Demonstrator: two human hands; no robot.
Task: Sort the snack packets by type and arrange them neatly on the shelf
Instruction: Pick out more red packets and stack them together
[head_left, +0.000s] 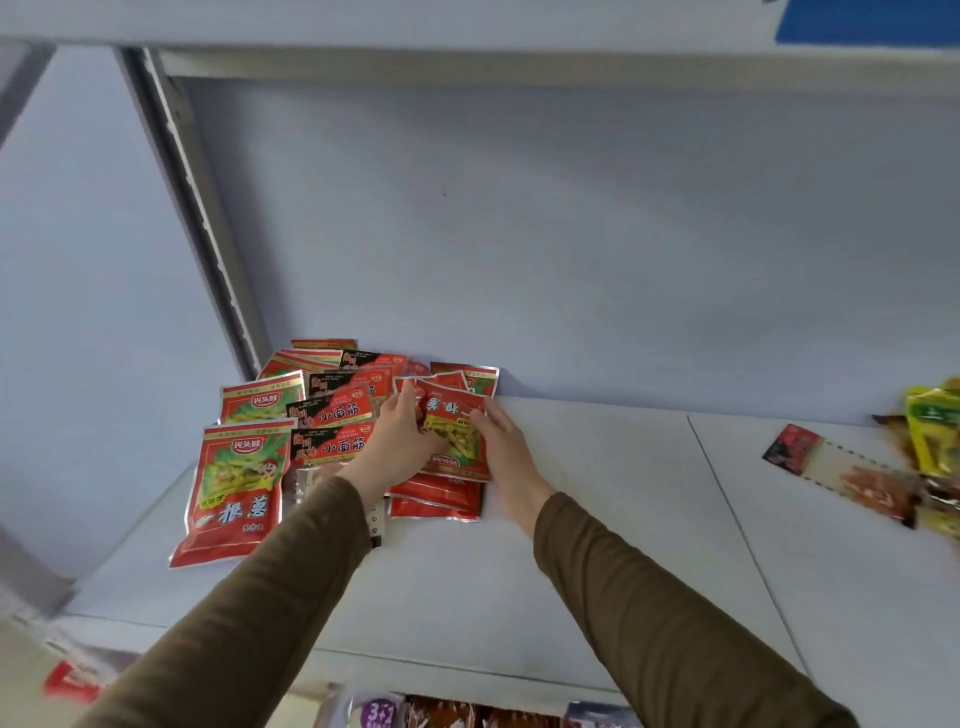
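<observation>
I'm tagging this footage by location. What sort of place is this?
Probably a small shop: a white metal shelf with a slotted upright, many identical red snack packets, more goods below.

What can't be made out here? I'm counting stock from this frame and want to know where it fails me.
Head view, the only one:
- Red stack: lower packets covered by the top red packet and both hands, left hand, right hand.
- Packets behind the black-and-red packets: overlapped, uncountable.
- Yellow-green packets: cut by the right edge, blurred.
- Lower-shelf goods: cut by the bottom edge.
</observation>
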